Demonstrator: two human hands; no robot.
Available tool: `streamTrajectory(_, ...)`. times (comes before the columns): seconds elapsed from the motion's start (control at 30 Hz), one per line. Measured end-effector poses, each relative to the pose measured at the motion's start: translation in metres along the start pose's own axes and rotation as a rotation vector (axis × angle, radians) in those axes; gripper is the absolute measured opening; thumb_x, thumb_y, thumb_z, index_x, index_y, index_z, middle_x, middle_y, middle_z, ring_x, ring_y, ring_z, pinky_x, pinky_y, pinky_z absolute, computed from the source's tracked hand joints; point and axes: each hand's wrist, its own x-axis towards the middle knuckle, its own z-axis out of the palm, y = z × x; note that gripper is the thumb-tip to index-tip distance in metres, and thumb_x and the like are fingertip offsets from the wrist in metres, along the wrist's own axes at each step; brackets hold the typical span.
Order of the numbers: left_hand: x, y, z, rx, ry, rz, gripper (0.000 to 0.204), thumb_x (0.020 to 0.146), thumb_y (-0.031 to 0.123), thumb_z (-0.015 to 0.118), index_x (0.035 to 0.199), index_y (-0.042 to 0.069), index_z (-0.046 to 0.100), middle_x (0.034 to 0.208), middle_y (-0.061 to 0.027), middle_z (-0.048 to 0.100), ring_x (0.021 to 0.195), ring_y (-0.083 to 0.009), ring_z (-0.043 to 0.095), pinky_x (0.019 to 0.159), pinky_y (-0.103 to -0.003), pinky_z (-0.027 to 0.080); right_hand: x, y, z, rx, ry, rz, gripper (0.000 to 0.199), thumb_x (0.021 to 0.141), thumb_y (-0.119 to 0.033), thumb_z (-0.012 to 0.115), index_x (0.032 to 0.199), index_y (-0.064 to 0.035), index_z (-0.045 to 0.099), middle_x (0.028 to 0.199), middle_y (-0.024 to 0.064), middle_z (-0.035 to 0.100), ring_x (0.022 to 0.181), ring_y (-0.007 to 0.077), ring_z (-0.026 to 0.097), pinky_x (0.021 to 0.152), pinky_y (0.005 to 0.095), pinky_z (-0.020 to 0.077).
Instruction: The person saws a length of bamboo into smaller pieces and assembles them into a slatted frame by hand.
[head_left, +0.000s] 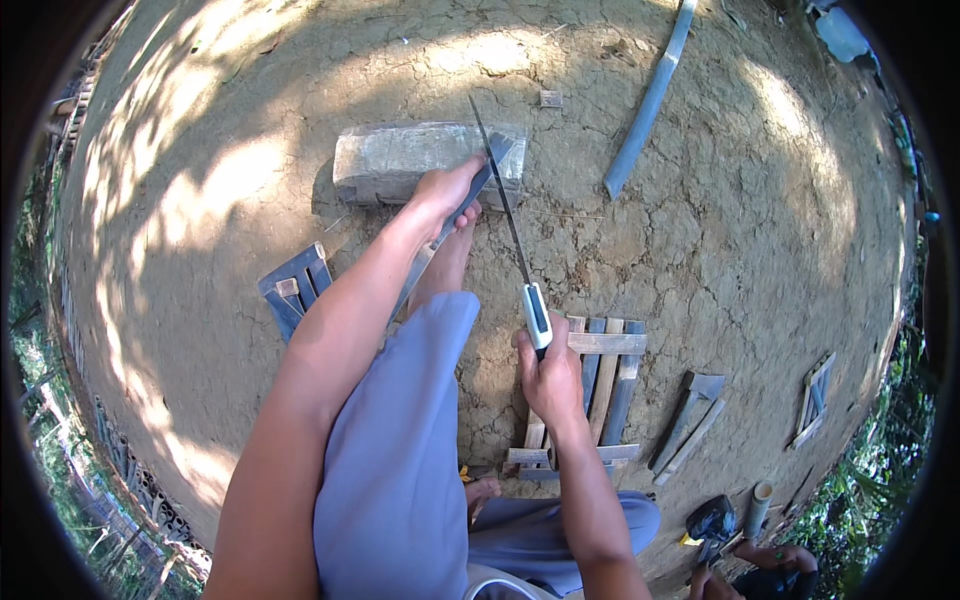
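Note:
My left hand (452, 192) is closed around a long grey slat (421, 262), pressing its far end onto a squared wooden block (395, 155) on the ground. The slat slants back beneath my left forearm, which hides part of it. In my right hand (556, 382) is the handle of a handsaw (537, 312), white and black. The saw's thin dark blade points away from me and crosses the slat just beyond my left fingers. Whether its teeth have cut into the slat is too small to tell. My bare foot (448, 265) is by the block's near side.
A slatted panel (603, 342) lies beside my right forearm. Short slats (690, 440), a small frame (812, 400) and a long curved strip (650, 110) lie to the right. Another small frame (290, 290) is at left. A co-worker's hands (712, 583) show at lower right, near a bamboo tube (758, 510).

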Motion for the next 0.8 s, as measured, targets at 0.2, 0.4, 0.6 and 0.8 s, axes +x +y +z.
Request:
streamTrajectory(0.2,-0.002,-0.001,0.005,0.023,0.018,0.000,0.077,0.097,0.070,0.058,0.078,-0.004,0.068,0.062,-0.0092,0.062,0.046,-0.0130,0.056,0.041,-0.029,0.042,-0.002,0.010,0.000,-0.086,0.059,-0.091,0.041,0.101,-0.017,0.064,0.135,-0.0078,0.042,0.077,0.0306,0.067,0.076,0.0543,0.066,0.062,0.0606,0.0497)
streamTrajectory(0.4,-0.002,-0.002,0.005,0.012,0.036,0.018,0.075,0.097,0.067,0.059,0.079,-0.005,0.068,0.063,-0.0099,0.063,0.046,-0.0132,0.056,0.043,-0.029,0.044,-0.019,0.017,-0.007,-0.075,0.078,-0.134,0.040,0.100,-0.017,0.064,0.134,-0.0080,0.044,0.075,0.0298,0.067,0.075,0.0541,0.066,0.061,0.0615,0.0488)
streamTrajectory(0.6,-0.001,0.002,0.000,-0.020,0.024,0.005,0.073,0.098,0.065,0.059,0.078,-0.004,0.067,0.063,-0.0097,0.063,0.046,-0.0136,0.056,0.043,-0.029,0.044,-0.011,0.015,-0.002,-0.096,0.048,-0.103,0.041,0.100,-0.016,0.065,0.134,-0.0073,0.044,0.075,0.0300,0.067,0.073,0.0542,0.066,0.061,0.0614,0.0492)
streamTrajectory(0.8,-0.003,0.003,0.001,0.007,0.020,-0.037,0.071,0.098,0.065,0.059,0.080,-0.004,0.067,0.064,-0.0085,0.063,0.044,-0.0106,0.054,0.041,-0.027,0.043,-0.003,0.013,-0.001,-0.090,0.039,-0.105,0.041,0.100,-0.015,0.065,0.134,-0.0080,0.045,0.080,0.0313,0.068,0.077,0.0545,0.066,0.064,0.0602,0.0507)
